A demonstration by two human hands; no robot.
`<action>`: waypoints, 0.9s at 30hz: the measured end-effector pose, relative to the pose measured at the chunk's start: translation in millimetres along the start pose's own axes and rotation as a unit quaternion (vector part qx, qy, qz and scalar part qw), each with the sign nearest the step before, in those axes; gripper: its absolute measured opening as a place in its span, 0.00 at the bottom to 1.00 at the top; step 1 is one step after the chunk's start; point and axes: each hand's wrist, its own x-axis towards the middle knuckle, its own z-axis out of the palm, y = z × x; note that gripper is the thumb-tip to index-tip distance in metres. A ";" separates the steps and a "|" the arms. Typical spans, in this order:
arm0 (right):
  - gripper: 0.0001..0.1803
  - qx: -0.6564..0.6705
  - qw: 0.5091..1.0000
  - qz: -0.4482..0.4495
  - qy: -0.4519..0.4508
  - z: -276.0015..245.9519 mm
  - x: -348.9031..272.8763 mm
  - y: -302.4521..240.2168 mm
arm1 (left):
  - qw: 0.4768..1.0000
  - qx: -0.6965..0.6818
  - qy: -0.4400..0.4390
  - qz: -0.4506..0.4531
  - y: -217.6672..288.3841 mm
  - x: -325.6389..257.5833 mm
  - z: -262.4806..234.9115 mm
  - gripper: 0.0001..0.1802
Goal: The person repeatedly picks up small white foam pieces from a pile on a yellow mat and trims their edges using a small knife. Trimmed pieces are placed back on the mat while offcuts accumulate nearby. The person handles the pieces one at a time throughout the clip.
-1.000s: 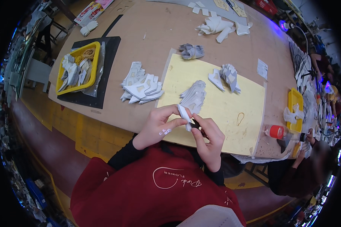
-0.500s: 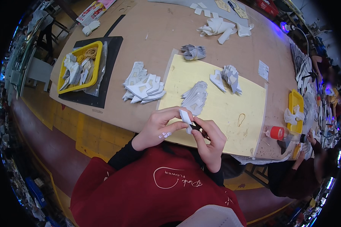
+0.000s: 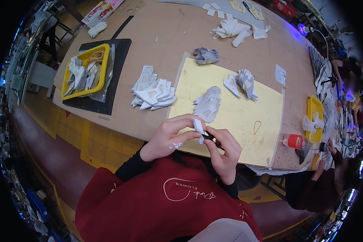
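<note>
Between thumb and fingers, my left hand [image 3: 167, 139] pinches a small white cut piece [image 3: 198, 125] over the front edge of the yellow sheet [image 3: 250, 133]. My right hand [image 3: 224, 150] closes around a small black tool [image 3: 209, 136], whose tip meets the white piece; its exact kind is mostly hidden by the fingers. Just beyond my hands lies a fanned stack of grey-white cut pieces [image 3: 207, 103]. A second fanned bundle [image 3: 246, 82] and a banded bundle [image 3: 206, 55] rest farther back. Left of the sheet is a loose pile of white pieces [image 3: 153, 92].
At the left, a yellow tray [image 3: 64, 96] holds pieces and rubber bands on a black board [image 3: 121, 60]. A rubber band [image 3: 257, 127] lies on the sheet. To the right are a red-labelled bottle [image 3: 295, 141], another yellow tray [image 3: 310, 105] and a co-worker's arm [image 3: 319, 171].
The white piece has tilted slightly and shifted a little between my fingers. Both hands stay in nearly the same place, still gripping the piece and the black tool.
</note>
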 end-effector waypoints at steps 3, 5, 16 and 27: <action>0.16 0.011 1.000 0.011 0.006 1.2 -1.1 -1.9 | 1.000 -0.004 -0.003 0.001 0.1 0.3 0.1 0.08; 0.16 0.015 1.000 0.020 0.004 1.2 -2.0 -3.4 | 1.000 -0.004 -0.001 0.004 -0.3 0.0 0.3 0.09; 0.18 0.019 0.998 0.063 -0.012 -0.7 -4.0 -8.5 | 0.998 -0.057 0.002 -0.015 0.3 -2.8 2.1 0.09; 0.20 0.001 1.000 0.002 -0.011 -1.3 -2.7 -6.1 | 0.997 -0.070 0.003 -0.027 -0.3 -3.3 2.4 0.09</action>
